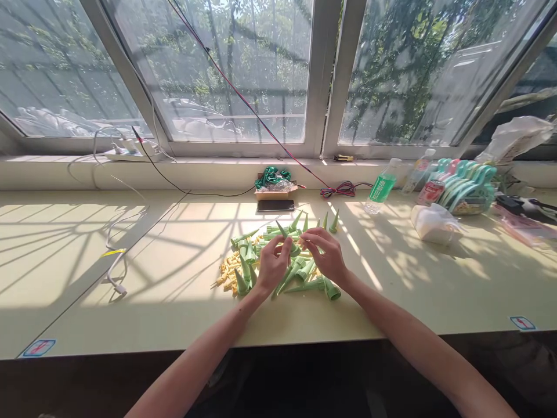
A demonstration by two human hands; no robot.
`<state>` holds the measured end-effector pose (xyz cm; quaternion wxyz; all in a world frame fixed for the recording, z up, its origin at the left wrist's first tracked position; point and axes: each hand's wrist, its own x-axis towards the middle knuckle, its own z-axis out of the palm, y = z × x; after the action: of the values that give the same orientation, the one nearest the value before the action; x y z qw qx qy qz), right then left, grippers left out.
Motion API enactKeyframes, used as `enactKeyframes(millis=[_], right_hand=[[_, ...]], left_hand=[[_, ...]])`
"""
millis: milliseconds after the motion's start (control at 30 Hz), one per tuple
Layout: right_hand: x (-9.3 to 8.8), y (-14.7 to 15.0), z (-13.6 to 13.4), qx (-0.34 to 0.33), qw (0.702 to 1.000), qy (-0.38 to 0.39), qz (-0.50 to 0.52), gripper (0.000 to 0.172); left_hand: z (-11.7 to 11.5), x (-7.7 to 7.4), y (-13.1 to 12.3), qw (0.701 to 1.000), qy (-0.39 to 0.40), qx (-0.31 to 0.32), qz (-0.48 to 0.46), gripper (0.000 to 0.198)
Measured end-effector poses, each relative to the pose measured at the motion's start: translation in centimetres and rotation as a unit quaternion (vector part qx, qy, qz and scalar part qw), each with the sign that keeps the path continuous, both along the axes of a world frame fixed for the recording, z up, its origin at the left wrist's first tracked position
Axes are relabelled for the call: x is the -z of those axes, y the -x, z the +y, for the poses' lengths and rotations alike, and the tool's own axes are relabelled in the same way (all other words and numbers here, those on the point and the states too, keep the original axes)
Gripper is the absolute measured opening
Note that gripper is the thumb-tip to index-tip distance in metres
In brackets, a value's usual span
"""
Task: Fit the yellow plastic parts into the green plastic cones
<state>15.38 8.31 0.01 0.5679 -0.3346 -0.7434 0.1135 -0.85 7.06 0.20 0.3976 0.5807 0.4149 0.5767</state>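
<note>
My left hand [274, 264] is closed on a pointed green plastic cone [282, 230], its tip slanting up and to the left. Close beside it, my right hand [326, 253] pinches something small and pale at the cone's wide end, too small to make out clearly. Under and around both hands lies a pile of similar green cones [307, 284], some on their sides and a few standing upright. Small yellow pieces [228, 271] are heaped at the pile's left edge. My hands cover the middle of the pile.
Behind the pile lie a black phone [275, 206] and a small box [274, 194] with green cord in it. To the right stand a bottle with a green label [383, 187], a pack of tissues [435, 223] and teal hangers [472, 186]. A white cable [116, 278] lies at left.
</note>
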Motion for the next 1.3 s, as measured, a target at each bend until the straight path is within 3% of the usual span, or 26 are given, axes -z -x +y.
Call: enactKeyframes(millis=[467, 700, 1300], right_hand=[[-0.11, -0.08, -0.41, 0.029, 0.999, 0.002, 0.023, 0.017], [-0.03, 0.16, -0.38, 0.004, 0.999, -0.026, 0.019, 0.014], [0.36, 0.34, -0.25, -0.007, 1.000, 0.010, 0.012, 0.012]], left_hand=[[-0.46, -0.40, 0.01, 0.999, -0.034, -0.011, 0.038, 0.029], [-0.38, -0.45, 0.10, 0.996, -0.054, -0.027, 0.059, 0.030], [-0.21, -0.03, 0.22, 0.994, -0.066, -0.056, 0.066, 0.027]])
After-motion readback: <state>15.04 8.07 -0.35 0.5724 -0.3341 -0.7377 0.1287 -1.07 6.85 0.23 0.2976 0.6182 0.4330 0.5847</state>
